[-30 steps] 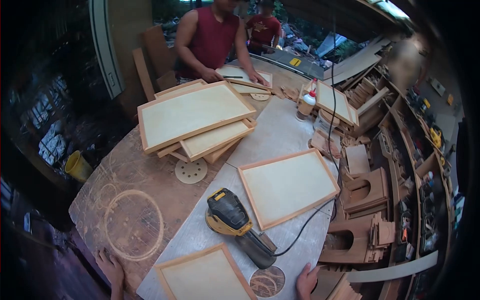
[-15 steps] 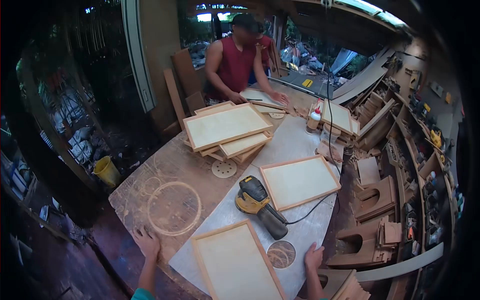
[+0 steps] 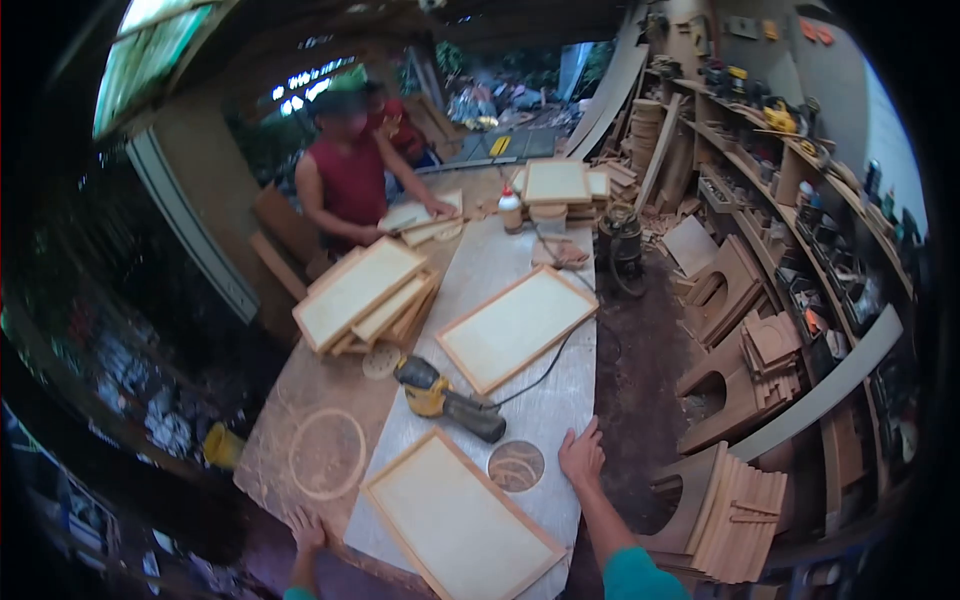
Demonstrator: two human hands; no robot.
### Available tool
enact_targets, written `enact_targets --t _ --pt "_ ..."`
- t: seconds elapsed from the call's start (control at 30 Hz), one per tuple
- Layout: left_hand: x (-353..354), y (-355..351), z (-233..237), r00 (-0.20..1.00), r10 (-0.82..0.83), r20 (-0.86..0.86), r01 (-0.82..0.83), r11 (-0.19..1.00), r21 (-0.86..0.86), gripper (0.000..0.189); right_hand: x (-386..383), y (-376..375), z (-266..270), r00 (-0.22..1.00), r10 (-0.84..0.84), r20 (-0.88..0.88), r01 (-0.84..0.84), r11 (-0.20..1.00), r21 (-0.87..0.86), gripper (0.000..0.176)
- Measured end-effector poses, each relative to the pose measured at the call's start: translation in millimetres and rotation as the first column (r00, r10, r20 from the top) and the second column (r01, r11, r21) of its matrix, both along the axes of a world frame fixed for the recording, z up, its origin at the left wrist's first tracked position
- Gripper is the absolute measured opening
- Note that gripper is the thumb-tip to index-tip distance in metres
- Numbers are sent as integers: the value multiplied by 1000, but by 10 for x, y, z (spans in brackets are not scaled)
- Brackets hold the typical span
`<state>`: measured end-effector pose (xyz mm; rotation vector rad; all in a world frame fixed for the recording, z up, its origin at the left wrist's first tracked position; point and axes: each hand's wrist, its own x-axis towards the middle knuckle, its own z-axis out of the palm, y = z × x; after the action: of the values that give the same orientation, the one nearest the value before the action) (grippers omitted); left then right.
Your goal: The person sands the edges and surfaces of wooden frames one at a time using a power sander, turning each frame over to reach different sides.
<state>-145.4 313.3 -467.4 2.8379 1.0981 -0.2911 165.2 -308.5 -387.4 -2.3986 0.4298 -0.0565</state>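
My left hand [image 3: 306, 530] lies at the near-left edge of the wooden worktable [image 3: 275, 462], fingers spread and holding nothing. On the right edge of the metal sheet [image 3: 556, 428] rests my right hand [image 3: 582, 455], its fingers stretched out. Between my hands is a light panel with a raised wooden frame [image 3: 455, 515]. Just beyond it, a yellow and black electric sander [image 3: 448, 400] lies on its side, its cord running right. A second framed panel [image 3: 515, 325] sits farther up the sheet. A round hole [image 3: 515, 466] in the sheet is near my right hand.
Framed panels [image 3: 365, 290] are stacked at the left, above a perforated sanding disc [image 3: 381, 362]. A person in a red sleeveless shirt [image 3: 345, 195] handles a panel across the table. A glue bottle [image 3: 510, 210] stands at the back. Shelves [image 3: 800, 240] and cut wooden parts [image 3: 735, 385] line the right.
The view has swung to the right, so the table appears farther left. Both my hands remain at the table's edges. The person opposite has lowered one hand onto the panel.
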Motion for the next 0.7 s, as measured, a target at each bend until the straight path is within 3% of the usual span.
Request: enact_targets --t 0.07,0.17,0.27,0.33,0.4,0.47,0.53,0.6,0.63,0.7 --pt "58 -406 169 960 237 147 -220 968 -123 86 -26 3 -26 999 32 -14 -31 999 31 70" --pt "66 -755 283 952 273 141 -250 955 -161 84 -27 -8 -8 999 43 -24 -41 997 66 70" --pt "193 -694 189 950 308 50 -289 929 -229 85 8 -13 -5 998 44 -34 -41 996 78 69" --pt "164 -650 125 969 213 -125 -229 964 -134 89 -17 -25 3 997 64 -52 -61 996 60 69" --pt "247 -913 343 913 403 67 -373 889 -265 91 6 20 19 997 42 -61 -41 999 8 67" --pt "245 -908 343 886 461 57 -436 868 -238 94 7 62 23 994 58 -89 -59 998 -5 67" --pt "227 -894 274 870 481 109 -445 860 -250 91 36 61 -8 993 70 -100 -73 997 -26 67" --pt "165 -927 92 848 449 282 -418 893 -165 84 40 44 -68 997 60 -50 -61 997 -37 66" --pt "139 -1033 51 831 484 273 -447 874 -189 84 43 35 -99 997 60 -48 -63 997 -44 66" --pt "94 -1118 26 785 382 489 -389 917 -92 73 -3 49 -82 995 68 -78 -74 995 -66 66"
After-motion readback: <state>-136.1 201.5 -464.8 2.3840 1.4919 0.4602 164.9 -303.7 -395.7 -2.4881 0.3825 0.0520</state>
